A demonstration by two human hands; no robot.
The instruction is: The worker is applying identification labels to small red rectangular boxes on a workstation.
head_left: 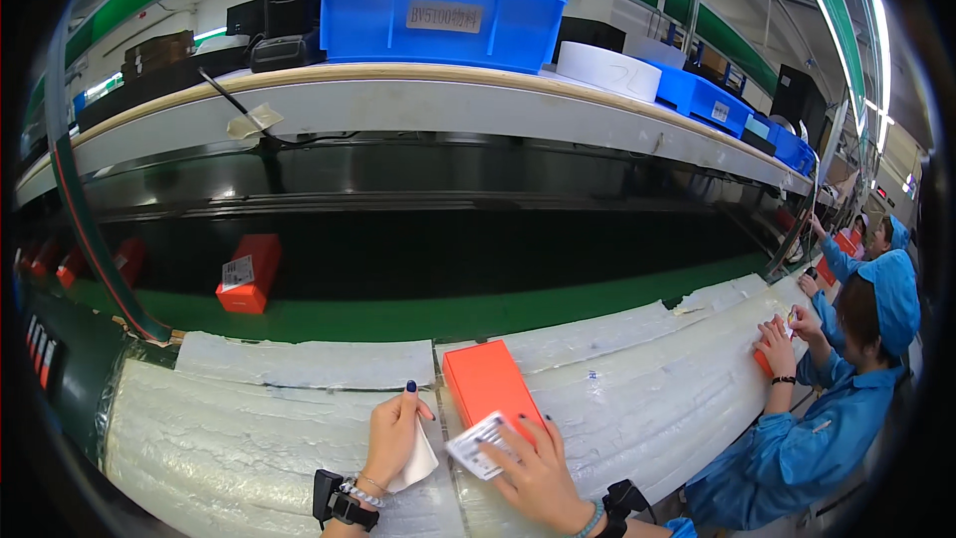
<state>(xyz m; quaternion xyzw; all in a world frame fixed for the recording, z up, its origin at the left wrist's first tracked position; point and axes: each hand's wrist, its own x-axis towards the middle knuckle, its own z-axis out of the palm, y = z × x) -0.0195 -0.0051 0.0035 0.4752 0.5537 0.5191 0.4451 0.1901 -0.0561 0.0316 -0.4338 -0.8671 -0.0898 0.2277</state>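
An orange-red box point(488, 379) lies on the plastic-covered bench in front of me. My right hand point(538, 468) is over its near end, fingers spread and lying flat, slightly blurred. Under those fingers is a white printed label point(482, 446), tilted and sticking out past the box's left edge. Whether the label is stuck down cannot be seen. Just left of the box, my left hand point(393, 433) is closed with the thumb up, pinching a piece of white paper point(418, 460) that hangs beside the palm.
A dark conveyor belt point(418, 249) runs beyond the bench, carrying a labelled orange-red box point(249, 274) at left. Above it, a shelf point(418, 105) holds a blue bin point(438, 25) and a radio-like black device point(287, 15). Co-workers in blue point(827, 438) stand at right.
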